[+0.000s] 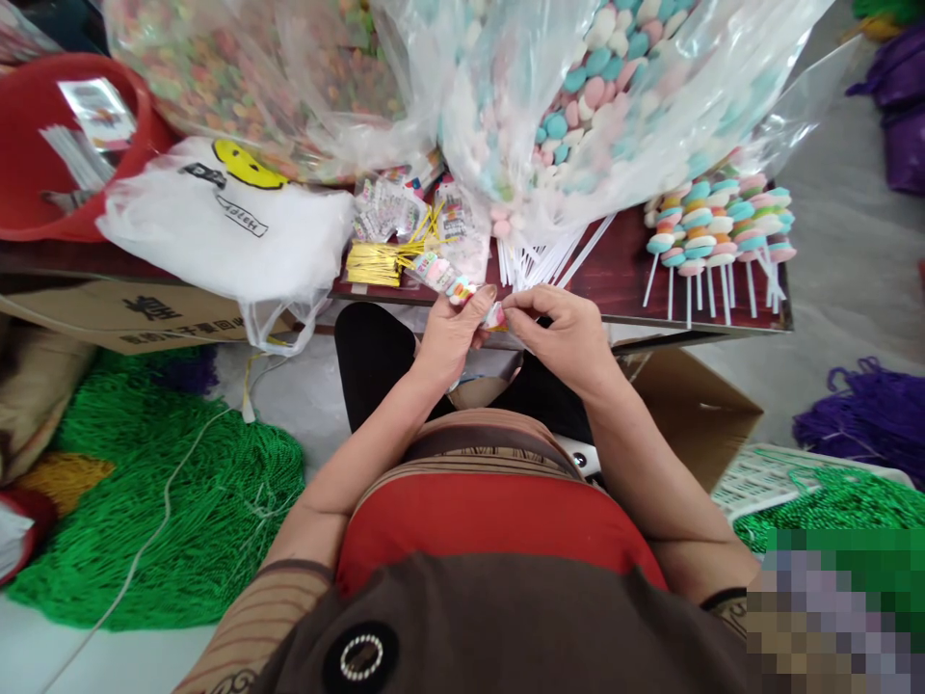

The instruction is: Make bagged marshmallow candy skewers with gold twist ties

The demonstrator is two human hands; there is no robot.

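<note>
A dark red-brown bench [621, 265] with a glossy top and squared edges stands on a smooth grey floor [824, 313]. Beneath the bench's left part sits a cardboard box [108, 313] printed with black characters; below its right part stands an open cardboard box [698, 410]. On the floor in front of the bench's left end spreads a large heap of green strands [224, 511], crossed by a thin white cord [165, 520]. Beyond the bench's right end are purple strands [863, 429] and, farther back, purple bundles [903, 116]. Nearer than the bench's right corner is a white slatted basket [752, 482]. Pale, diffuse light falls around the bench.
</note>
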